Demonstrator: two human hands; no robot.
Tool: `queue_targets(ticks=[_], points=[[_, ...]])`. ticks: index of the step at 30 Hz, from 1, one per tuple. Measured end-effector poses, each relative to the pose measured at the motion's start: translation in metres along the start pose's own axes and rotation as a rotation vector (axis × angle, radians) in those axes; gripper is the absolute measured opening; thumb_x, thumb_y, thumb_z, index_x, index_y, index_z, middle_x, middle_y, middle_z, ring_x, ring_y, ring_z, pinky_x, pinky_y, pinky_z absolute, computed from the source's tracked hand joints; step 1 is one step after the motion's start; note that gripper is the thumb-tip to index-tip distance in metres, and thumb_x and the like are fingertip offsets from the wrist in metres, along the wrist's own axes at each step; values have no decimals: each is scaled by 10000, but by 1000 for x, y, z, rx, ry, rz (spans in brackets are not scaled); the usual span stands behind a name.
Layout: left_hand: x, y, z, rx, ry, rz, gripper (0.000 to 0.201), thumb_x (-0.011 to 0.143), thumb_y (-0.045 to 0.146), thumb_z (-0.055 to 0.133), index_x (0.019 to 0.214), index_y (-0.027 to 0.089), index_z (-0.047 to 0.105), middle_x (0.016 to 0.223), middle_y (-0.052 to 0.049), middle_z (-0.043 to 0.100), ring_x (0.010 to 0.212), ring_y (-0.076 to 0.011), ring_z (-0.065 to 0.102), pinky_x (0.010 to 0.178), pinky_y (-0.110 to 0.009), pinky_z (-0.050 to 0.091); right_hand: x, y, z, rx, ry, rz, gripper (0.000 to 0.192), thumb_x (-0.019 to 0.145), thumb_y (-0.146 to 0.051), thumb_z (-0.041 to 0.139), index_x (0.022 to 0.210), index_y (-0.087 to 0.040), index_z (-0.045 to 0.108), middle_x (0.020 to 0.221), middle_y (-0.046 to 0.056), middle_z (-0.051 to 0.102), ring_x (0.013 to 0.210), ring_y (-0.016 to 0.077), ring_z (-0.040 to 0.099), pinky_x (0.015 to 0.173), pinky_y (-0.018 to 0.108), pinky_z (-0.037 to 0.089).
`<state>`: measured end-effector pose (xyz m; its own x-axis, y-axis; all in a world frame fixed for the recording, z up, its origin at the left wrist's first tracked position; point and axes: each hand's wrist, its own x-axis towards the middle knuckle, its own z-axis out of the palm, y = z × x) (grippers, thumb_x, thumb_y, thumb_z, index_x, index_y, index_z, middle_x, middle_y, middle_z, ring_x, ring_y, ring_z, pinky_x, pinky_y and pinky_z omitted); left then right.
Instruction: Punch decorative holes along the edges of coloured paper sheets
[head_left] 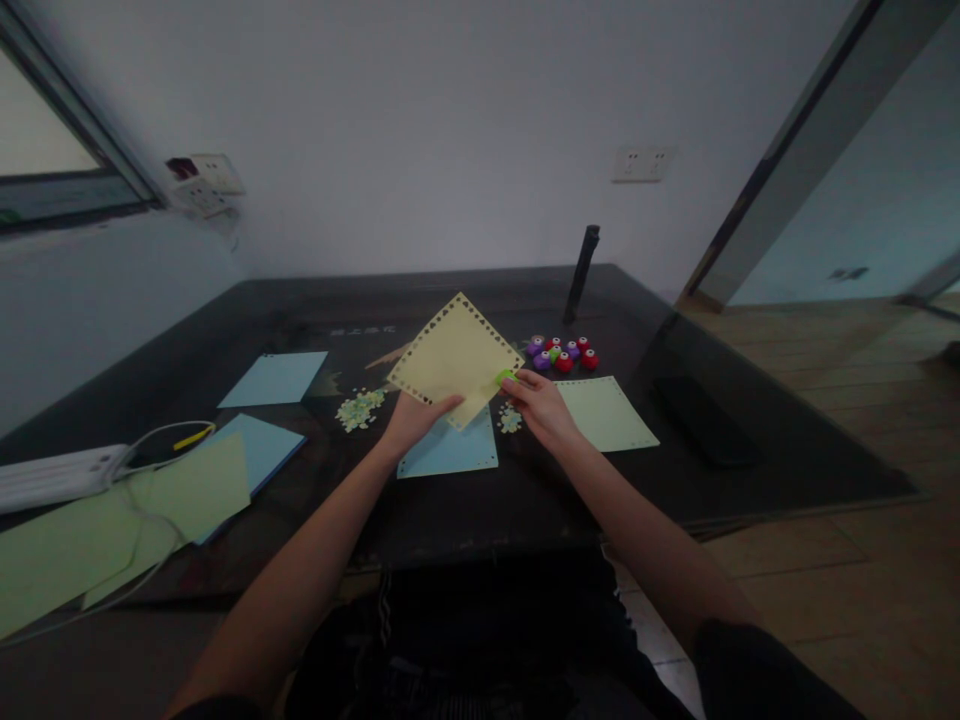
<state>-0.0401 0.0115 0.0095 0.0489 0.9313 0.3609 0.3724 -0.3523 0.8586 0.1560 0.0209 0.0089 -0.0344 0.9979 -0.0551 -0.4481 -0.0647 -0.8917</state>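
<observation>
A sheet of yellow paper (pixel 456 355) with small cut-out holes along its edges is held up, turned corner-down. My left hand (pixel 420 415) grips its lower left side, thumb across the front. My right hand (pixel 540 400) is closed round a small green craft punch (pixel 506 377) at the sheet's right-hand edge. Beneath the yellow sheet lies a blue sheet (pixel 450 450) with holes along its borders. Small punched-out paper bits (pixel 361 409) form a pile to the left, and a smaller pile of bits (pixel 510 418) lies under my right hand.
Several red, purple and green punches (pixel 564 362) cluster behind my right hand. A pale green punched sheet (pixel 606 413) lies to the right, near a dark flat object (pixel 705 420). Blue paper (pixel 276 379), green sheets (pixel 202 480) and a white power strip (pixel 60 477) lie left. A black post (pixel 582 272) stands behind.
</observation>
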Motion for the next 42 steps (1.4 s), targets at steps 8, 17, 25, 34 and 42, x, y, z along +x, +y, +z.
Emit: queue_targets(ticks=[8,17,25,34,42], points=[[1,-5,1,16,-1,4,552,675,334,696,1182,166,555,1088,-107,669,1170,-266,531,1041,-443,365,0,1,-1,-15,-11,-12,298,536,-248,800,737,-191,587,739,-11,651,645,111,586,533,237,359],[1,-7,0,-10,-9,-10,562,667,356,702,1177,171,556,1102,-106,664,1174,-263,528,1037,-439,371,0,0,-2,-21,-9,-6,343,510,-267,817,749,-189,583,743,-10,653,652,115,591,541,239,374],[1,-4,1,9,4,-8,594,658,344,707,1198,160,538,1111,-115,660,1165,-264,535,1052,-444,349,-1,-1,0,-10,1,-12,371,475,-285,829,739,-186,587,724,-12,652,642,114,583,522,230,363],[0,-2,1,10,1,-30,623,662,345,704,1229,167,516,1153,-124,638,1199,-270,506,1055,-449,344,-1,-1,-1,-11,-3,0,347,497,-268,817,742,-182,587,755,-1,656,657,123,583,564,251,361],[0,-4,1,4,-4,-21,612,663,345,706,1218,162,525,1146,-121,642,1191,-262,513,1055,-445,341,-1,-1,-1,-2,8,-2,377,476,-272,826,735,-184,567,731,-10,645,654,117,585,555,241,357]])
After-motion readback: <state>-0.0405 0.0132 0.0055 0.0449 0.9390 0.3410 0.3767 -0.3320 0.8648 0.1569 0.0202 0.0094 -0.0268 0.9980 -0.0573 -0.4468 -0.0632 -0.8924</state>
